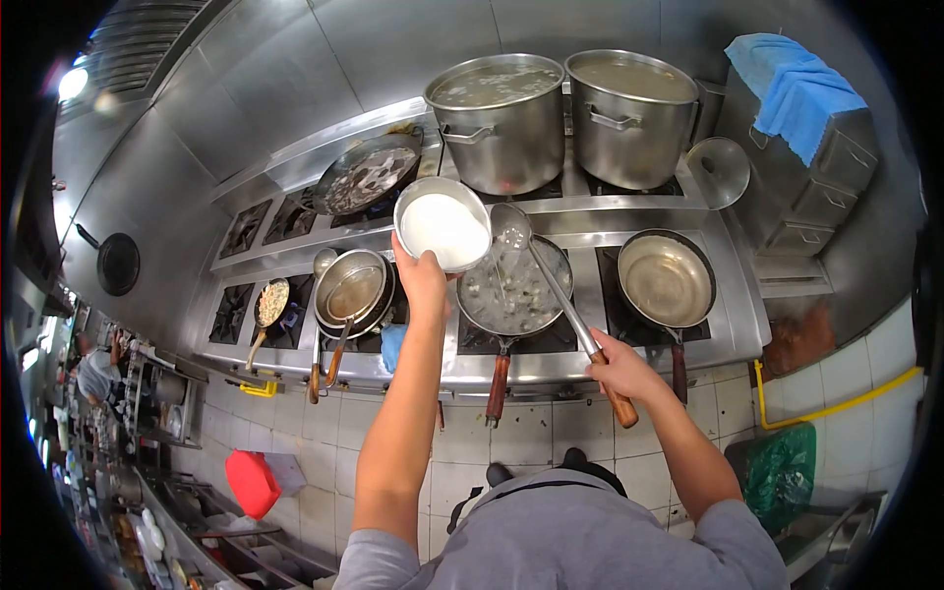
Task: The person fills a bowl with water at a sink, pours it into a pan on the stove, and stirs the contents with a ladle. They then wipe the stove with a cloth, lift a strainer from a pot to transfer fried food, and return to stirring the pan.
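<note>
My left hand (425, 280) grips a metal bowl (401, 236) of white contents, tilted slightly toward me above the stove. In my right hand (625, 370) is the wooden handle of a long ladle (510, 226). The ladle's perforated-looking head hangs over the back edge of a wok (559, 317), beside the bowl. Steaming, bubbling liquid with pale pieces fills this wok, and its wooden handle (499, 385) points toward me.
Two large stockpots (499, 147) (629, 143) stand behind. A dark wok (369, 177), a pot (351, 287), a small pan (271, 303) and a wide pan (667, 280) sit on burners. Blue cloths (801, 88) hang right. A person (96, 374) is far left.
</note>
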`<action>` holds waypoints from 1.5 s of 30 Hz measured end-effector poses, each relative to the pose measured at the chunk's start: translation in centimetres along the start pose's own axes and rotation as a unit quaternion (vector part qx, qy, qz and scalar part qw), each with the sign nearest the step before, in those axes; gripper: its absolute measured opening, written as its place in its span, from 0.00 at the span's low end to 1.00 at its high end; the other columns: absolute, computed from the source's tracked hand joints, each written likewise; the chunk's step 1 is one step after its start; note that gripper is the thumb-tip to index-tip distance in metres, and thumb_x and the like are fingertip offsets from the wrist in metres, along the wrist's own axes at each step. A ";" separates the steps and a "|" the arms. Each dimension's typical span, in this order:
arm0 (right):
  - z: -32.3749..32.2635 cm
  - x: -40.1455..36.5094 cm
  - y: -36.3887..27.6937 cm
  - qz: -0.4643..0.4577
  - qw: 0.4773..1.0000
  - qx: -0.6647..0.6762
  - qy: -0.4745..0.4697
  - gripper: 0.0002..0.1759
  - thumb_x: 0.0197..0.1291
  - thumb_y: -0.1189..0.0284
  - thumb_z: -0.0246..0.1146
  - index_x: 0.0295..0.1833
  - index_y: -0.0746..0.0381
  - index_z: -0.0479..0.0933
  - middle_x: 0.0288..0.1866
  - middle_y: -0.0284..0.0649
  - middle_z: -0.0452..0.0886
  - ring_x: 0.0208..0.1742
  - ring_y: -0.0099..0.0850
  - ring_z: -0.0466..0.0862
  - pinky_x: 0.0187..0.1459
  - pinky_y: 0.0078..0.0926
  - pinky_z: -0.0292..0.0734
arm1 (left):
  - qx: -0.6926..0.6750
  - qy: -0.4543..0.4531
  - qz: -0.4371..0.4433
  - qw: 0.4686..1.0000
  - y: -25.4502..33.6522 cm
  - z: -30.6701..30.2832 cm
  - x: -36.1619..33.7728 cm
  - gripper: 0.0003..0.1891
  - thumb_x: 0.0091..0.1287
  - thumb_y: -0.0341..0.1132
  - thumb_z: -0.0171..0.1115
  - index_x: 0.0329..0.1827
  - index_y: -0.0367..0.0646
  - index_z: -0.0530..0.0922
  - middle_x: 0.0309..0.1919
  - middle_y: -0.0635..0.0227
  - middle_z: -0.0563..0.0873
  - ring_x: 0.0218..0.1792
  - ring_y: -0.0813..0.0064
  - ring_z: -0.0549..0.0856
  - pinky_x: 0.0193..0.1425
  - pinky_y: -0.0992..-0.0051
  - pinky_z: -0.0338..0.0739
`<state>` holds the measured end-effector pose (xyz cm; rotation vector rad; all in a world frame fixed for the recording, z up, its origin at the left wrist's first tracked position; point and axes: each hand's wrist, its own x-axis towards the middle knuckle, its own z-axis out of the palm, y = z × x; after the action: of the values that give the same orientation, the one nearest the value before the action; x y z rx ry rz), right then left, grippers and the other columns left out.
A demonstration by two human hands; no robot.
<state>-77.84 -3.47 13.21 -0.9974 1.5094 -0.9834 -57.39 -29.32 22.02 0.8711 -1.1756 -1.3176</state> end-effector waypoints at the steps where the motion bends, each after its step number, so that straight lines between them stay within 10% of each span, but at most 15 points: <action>1: -0.1 0.9 1.2 -0.056 0.993 -0.097 0.045 0.43 0.57 0.72 0.64 0.79 0.61 0.58 0.35 0.45 0.82 0.31 0.36 0.83 0.35 0.36 0.79 | 0.004 0.000 0.001 1.000 0.0 0.0 0.1 0.42 0.61 0.21 0.43 0.81 0.49 0.47 0.69 0.52 0.69 0.53 0.57 0.85 0.32 0.64 0.88; 8: 1.4 3.4 5.1 -0.031 0.961 -0.269 0.059 0.44 0.52 0.70 0.65 0.78 0.59 0.61 0.46 0.56 0.84 0.46 0.48 0.85 0.50 0.39 0.79 | 0.005 -0.003 0.002 1.000 0.0 0.1 0.3 0.41 0.61 0.20 0.43 0.82 0.48 0.46 0.68 0.52 0.70 0.53 0.57 0.85 0.31 0.65 0.88; 13: 1.9 0.7 2.8 0.063 0.978 0.154 -0.123 0.17 0.66 0.73 0.60 0.59 0.61 0.71 0.30 0.34 0.75 0.23 0.22 0.77 0.26 0.21 0.74 | 0.001 -0.004 0.011 1.000 -0.3 0.5 0.5 0.41 0.62 0.21 0.43 0.81 0.48 0.47 0.68 0.53 0.70 0.52 0.58 0.85 0.30 0.66 0.87; 20: -0.6 -3.1 2.0 0.150 0.856 0.463 -0.174 0.10 0.67 0.71 0.59 0.50 0.61 0.69 0.31 0.34 0.76 0.22 0.23 0.77 0.23 0.22 0.71 | -0.006 0.004 -0.004 1.000 -0.6 1.1 0.2 0.41 0.61 0.21 0.43 0.81 0.50 0.48 0.67 0.53 0.71 0.51 0.58 0.86 0.29 0.66 0.86; 33: -3.8 -3.8 -3.4 0.017 0.999 0.026 -0.021 0.42 0.60 0.79 0.61 0.80 0.58 0.56 0.34 0.33 0.74 0.27 0.20 0.76 0.27 0.22 0.78 | 0.010 0.007 0.018 1.000 -1.0 1.7 0.3 0.39 0.60 0.20 0.42 0.79 0.47 0.50 0.66 0.50 0.71 0.51 0.56 0.86 0.31 0.65 0.88; 36: -4.8 -3.0 -4.4 0.015 0.997 -0.079 0.008 0.42 0.57 0.78 0.62 0.79 0.59 0.59 0.36 0.34 0.75 0.31 0.23 0.78 0.31 0.27 0.79 | 0.011 0.010 0.025 1.000 -0.8 2.1 0.3 0.38 0.59 0.20 0.41 0.77 0.49 0.53 0.63 0.52 0.75 0.51 0.57 0.86 0.33 0.63 0.88; 37: -5.0 -1.8 -3.1 -0.111 0.973 -0.193 0.060 0.40 0.56 0.73 0.63 0.76 0.61 0.62 0.39 0.46 0.82 0.35 0.35 0.84 0.40 0.38 0.80 | 0.010 0.005 0.028 1.000 -0.6 2.3 0.2 0.38 0.59 0.20 0.40 0.77 0.49 0.53 0.63 0.52 0.75 0.51 0.58 0.86 0.34 0.63 0.88; 45: -6.3 -1.5 -4.6 -0.007 0.880 -0.475 0.030 0.29 0.56 0.69 0.59 0.64 0.68 0.71 0.42 0.57 0.85 0.45 0.55 0.84 0.49 0.46 0.79 | 0.007 0.003 0.015 1.000 -0.2 3.8 -0.5 0.38 0.59 0.20 0.41 0.78 0.49 0.52 0.64 0.53 0.75 0.52 0.57 0.86 0.35 0.62 0.87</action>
<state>-83.41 -3.00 18.87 -1.6512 2.0853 -0.2141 -60.99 -28.32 22.68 0.8644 -1.1913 -1.2836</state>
